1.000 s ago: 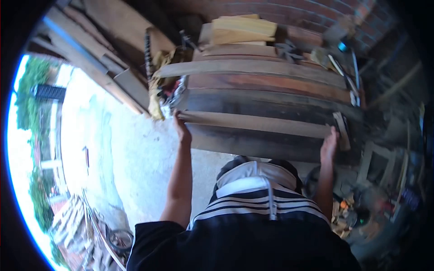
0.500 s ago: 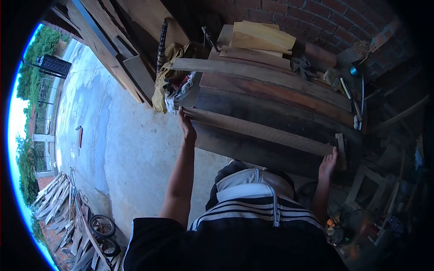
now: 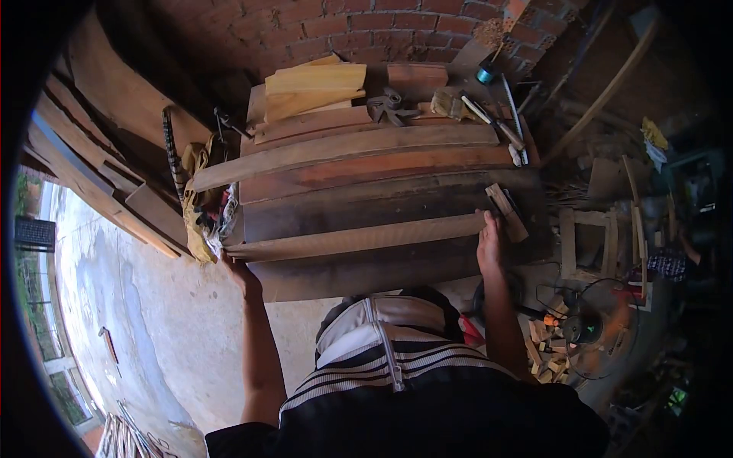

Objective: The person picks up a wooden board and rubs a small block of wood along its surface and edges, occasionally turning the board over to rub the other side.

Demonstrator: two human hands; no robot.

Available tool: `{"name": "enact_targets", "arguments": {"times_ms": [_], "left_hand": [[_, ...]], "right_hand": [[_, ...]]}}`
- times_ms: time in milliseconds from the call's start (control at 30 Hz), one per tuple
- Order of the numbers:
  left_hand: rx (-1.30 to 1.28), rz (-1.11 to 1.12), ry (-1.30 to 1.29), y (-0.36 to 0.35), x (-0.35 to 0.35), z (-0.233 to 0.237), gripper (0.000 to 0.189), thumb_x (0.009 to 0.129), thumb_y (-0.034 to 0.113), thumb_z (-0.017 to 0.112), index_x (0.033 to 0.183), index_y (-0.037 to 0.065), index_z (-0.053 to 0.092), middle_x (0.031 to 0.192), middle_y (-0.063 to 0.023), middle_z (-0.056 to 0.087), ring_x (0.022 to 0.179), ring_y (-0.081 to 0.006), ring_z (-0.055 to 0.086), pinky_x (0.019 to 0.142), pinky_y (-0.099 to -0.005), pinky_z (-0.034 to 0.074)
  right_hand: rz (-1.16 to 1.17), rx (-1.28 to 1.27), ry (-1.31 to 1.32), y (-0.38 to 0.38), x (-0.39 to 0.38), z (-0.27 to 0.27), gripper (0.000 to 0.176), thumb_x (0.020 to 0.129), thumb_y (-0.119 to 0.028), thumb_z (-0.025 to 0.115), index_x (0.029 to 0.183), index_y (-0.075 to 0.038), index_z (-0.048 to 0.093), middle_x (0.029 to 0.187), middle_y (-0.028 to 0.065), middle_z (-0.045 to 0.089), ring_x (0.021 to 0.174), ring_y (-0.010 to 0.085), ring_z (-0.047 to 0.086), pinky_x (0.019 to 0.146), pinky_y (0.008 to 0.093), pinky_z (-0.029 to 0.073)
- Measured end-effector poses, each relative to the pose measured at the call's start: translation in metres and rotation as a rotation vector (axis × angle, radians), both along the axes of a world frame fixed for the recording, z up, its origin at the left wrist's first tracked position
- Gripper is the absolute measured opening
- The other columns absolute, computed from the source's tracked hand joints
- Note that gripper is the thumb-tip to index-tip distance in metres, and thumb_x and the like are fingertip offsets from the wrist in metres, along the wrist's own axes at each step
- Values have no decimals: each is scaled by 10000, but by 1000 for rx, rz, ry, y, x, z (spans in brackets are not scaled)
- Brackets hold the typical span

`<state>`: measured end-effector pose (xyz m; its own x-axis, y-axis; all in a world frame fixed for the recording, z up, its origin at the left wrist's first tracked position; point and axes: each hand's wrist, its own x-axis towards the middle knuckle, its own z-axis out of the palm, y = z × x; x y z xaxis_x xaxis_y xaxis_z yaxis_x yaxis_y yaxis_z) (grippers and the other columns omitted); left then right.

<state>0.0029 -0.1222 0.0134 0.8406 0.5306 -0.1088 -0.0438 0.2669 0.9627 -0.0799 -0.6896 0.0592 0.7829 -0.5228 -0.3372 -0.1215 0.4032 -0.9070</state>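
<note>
A long narrow wooden board (image 3: 366, 235) spans the near part of the workbench (image 3: 328, 281), held at both ends. My left hand (image 3: 241, 276) grips its left end, beside a yellowish cloth bundle (image 3: 197, 229). At its right end my right hand (image 3: 490, 238) has its fingers round the wood, close to a small wooden block (image 3: 507, 212). Beyond the board lie a reddish plank (image 3: 374, 166) and a pale curved plank (image 3: 351, 148), both lengthwise on the bench.
Yellow wood pieces (image 3: 314, 88), a dark metal tool (image 3: 392, 107), a brush (image 3: 450, 105) and a hammer (image 3: 500, 128) lie at the back by the brick wall (image 3: 366, 30). Boards (image 3: 114, 183) lean at left. Wood scraps (image 3: 546, 351) and a wooden frame (image 3: 588, 240) are at right.
The view has swung to the right, so the bench and board appear further left and more level. Both hands still hold the board's ends.
</note>
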Motion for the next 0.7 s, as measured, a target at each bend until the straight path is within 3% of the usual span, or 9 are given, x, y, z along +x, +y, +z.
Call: {"name": "enact_targets", "arguments": {"times_ms": [133,267,333,400,467,500,700], "left_hand": [[107,-21,1,3,0,-7,560,1000,433,347,1448,103,284,1479,-99,318,1339,-282,329,1116,-429,244],[25,39,58,5,2,-7,638,994,470,349,1478,73,231,1519,-116,257,1364,-281,290,1122,-429,223],[203,5,92,2,4,-3,684,991,493,342,1488,46,200,1526,-128,243,1376,-277,264,1126,-424,202],[188,23,108,2,10,-3,704,988,513,335,1489,35,210,1524,-133,247,1383,-273,244,1133,-416,177],[210,-192,138,17,12,-16,735,972,550,353,1487,38,237,1524,-137,252,1392,-268,226,1138,-415,162],[133,-195,311,26,20,-21,784,941,581,407,1480,31,261,1524,-143,258,1401,-273,215,1145,-410,145],[159,-77,483,5,37,-8,768,911,545,496,1449,22,337,1500,-135,320,1386,-281,258,1145,-418,140]], "right_hand": [[-22,-52,12,5,1,4,417,895,-390,611,1210,-139,503,1287,27,538,1224,130,409,1063,297,184],[-19,-175,79,6,1,5,416,912,-422,584,1180,-112,514,1280,31,529,1242,141,398,1060,283,194],[-16,-236,150,7,0,7,432,922,-411,575,1212,-98,504,1293,33,522,1253,145,397,1060,283,212],[-3,-295,208,10,5,3,449,932,-400,567,1243,-85,494,1305,35,514,1264,150,397,1061,283,230],[-30,-400,121,12,7,-25,617,912,-416,604,1352,-24,423,1376,134,455,1319,252,377,1081,346,281],[8,-504,164,7,9,-42,646,912,-364,617,1409,-31,372,1437,156,401,1345,286,354,1088,372,284],[30,-599,411,9,27,-29,596,919,-327,601,1382,-4,411,1435,182,414,1327,312,393,1082,382,321]]}}
